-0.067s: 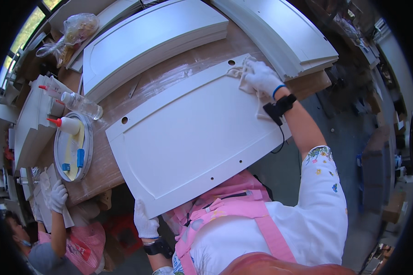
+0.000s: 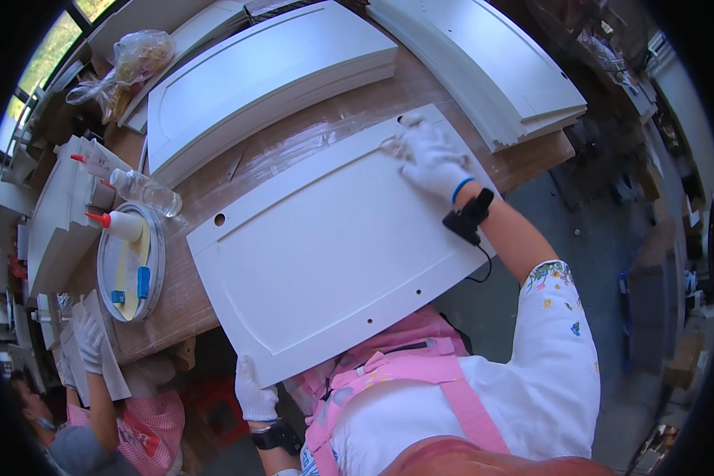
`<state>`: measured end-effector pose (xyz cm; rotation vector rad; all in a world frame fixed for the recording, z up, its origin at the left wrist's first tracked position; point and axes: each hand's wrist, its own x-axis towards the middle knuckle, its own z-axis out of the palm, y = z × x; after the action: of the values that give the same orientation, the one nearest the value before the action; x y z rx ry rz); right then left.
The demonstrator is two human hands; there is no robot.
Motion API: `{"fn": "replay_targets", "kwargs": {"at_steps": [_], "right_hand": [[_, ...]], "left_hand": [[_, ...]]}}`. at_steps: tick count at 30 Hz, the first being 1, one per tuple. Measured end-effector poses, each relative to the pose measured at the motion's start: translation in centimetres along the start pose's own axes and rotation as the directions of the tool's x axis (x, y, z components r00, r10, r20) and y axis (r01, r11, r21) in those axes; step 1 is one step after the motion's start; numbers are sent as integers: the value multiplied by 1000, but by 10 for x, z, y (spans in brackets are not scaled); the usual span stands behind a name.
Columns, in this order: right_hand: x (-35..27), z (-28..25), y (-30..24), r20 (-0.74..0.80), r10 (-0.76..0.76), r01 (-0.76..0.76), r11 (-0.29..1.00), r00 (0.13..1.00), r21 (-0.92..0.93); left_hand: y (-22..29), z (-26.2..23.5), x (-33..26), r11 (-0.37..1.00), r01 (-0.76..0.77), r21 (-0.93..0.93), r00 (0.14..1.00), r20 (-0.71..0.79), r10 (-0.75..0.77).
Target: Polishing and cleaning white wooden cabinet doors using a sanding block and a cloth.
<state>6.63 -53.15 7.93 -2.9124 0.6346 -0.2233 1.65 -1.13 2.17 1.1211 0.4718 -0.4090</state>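
A white cabinet door panel point(image 2: 325, 238) with a recessed middle and small round holes lies tilted across the table's near edge. At its near left corner, my left hand point(image 2: 255, 390), in a white glove, grips the edge; the fingers beneath are partly hidden. My right hand point(image 2: 432, 159), also gloved and slightly blurred, presses on the panel near its far right corner. Bunched under those fingers is a whitish cloth point(image 2: 392, 147), mostly covered by the hand.
Stacked white panels point(image 2: 270, 79) stand at the back, with another stack point(image 2: 492, 63) at far right. Left are a round lid point(image 2: 160, 262), a red-tipped glue bottle point(image 2: 124, 226) and a clear bottle point(image 2: 152, 194). A co-worker's gloved hand point(image 2: 89, 341) holds a board at lower left.
My right hand has slid left and slightly nearer over the panel, drawing the cloth along; less cloth hangs out. My left hand stays at the corner.
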Motion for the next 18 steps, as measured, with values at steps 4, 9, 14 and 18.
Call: {"fn": "replay_targets", "kwargs": {"at_steps": [4, 9, 14, 18], "right_hand": [[-47, 0, -58, -32, -657, 655, 743, 753, 136], [14, 13, -14, -171, -583, 607, 763, 794, 221], [57, 1, 65, -58, -91, 92, 995, 994, 29], [47, 8, 50, -31, -74, 71, 994, 997, -85]], "left_hand": [[1, -8, -3, 1000, 15, 22, 1000, -9, -15], [1, -4, -8, 1000, -11, -6, 998, -57, 10], [-1, -13, 5, 996, 52, -78, 999, 19, -51], [-1, -13, 1, 997, 32, -67, 999, -40, -35]]}}
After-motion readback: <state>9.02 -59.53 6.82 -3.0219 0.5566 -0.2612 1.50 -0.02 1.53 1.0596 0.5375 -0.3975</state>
